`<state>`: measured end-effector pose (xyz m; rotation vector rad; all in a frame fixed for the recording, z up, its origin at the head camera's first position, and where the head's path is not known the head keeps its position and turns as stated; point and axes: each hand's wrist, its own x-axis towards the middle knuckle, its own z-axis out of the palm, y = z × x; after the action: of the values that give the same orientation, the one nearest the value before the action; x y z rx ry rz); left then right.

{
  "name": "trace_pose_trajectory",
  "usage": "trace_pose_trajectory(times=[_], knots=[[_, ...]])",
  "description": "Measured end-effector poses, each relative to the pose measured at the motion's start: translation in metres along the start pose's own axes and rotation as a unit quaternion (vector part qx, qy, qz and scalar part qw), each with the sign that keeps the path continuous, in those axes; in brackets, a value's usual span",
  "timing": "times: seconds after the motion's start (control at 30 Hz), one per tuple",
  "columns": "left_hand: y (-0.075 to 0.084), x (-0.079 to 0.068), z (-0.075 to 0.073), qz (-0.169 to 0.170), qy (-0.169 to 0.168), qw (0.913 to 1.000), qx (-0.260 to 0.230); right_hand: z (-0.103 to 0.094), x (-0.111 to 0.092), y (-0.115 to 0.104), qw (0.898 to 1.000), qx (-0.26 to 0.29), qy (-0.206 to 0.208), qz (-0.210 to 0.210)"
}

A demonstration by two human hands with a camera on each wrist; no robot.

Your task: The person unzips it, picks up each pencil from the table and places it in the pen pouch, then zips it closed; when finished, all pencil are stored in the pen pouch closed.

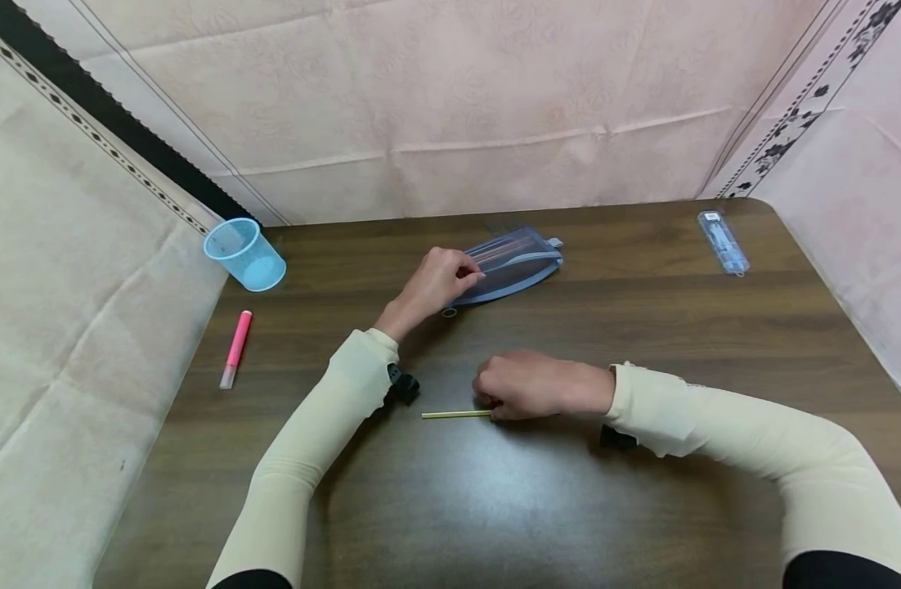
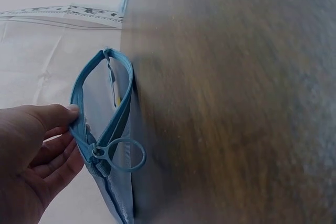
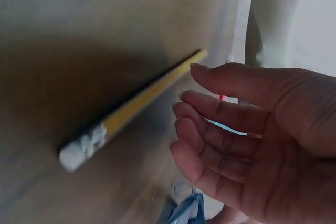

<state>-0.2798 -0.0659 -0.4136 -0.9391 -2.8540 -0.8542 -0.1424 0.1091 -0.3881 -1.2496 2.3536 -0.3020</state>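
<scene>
My left hand (image 1: 437, 282) pinches the rim of a blue zip pouch (image 1: 527, 276) between thumb and fingers. The left wrist view shows the pouch (image 2: 116, 182) with its mouth spread apart and a ring-shaped zipper pull (image 2: 137, 169) hanging at the near end. Inside it a small yellow bit shows. Just over the table, my right hand (image 1: 524, 384) is beside a yellow pencil (image 1: 454, 415), hiding part of it in the head view. In the right wrist view the pencil (image 3: 136, 107) lies with its white eraser end nearest, and the loosely bent fingers (image 3: 210, 129) hold nothing.
On the left of the brown table (image 1: 450, 507) stand a light blue cup (image 1: 255, 258) and, nearer, a pink marker (image 1: 236, 348) lying down. A clear blue packet (image 1: 724, 243) lies at the back right. Pale cloth (image 1: 450, 106) hangs behind the table.
</scene>
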Motion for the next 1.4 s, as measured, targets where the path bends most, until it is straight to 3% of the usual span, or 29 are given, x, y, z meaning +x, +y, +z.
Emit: trace_pose_trajectory(times=[0.43, 0.7, 0.8, 0.93, 1.17, 1.3, 1.4], knots=[[0.0, 0.0, -0.001, -0.002, -0.01, 0.9999, 0.005, 0.019, 0.009, -0.006, 1.0, -0.015, 0.02, 0.0], [0.0, -0.001, 0.0, -0.004, -0.009, 1.0, 0.001, 0.023, 0.008, -0.002, 1.0, -0.003, -0.006, -0.021], [0.0, -0.002, 0.0, -0.005, -0.009, 1.0, -0.001, 0.022, 0.007, 0.001, 0.999, 0.015, -0.012, -0.039], [0.0, -0.001, 0.0, 0.0, -0.005, 1.0, 0.001, 0.017, 0.005, 0.003, 0.994, 0.086, -0.017, -0.065], [-0.001, -0.001, -0.001, 0.009, 0.003, 1.0, -0.003, 0.009, 0.002, 0.006, 0.966, 0.216, -0.015, -0.14], [-0.002, -0.001, 0.0, 0.011, 0.007, 0.9999, -0.005, 0.004, 0.001, 0.013, 0.933, 0.32, -0.026, -0.159], [-0.002, 0.0, 0.0, 0.013, 0.008, 0.9999, -0.003, 0.001, 0.001, 0.019, 0.905, 0.404, -0.012, -0.129]])
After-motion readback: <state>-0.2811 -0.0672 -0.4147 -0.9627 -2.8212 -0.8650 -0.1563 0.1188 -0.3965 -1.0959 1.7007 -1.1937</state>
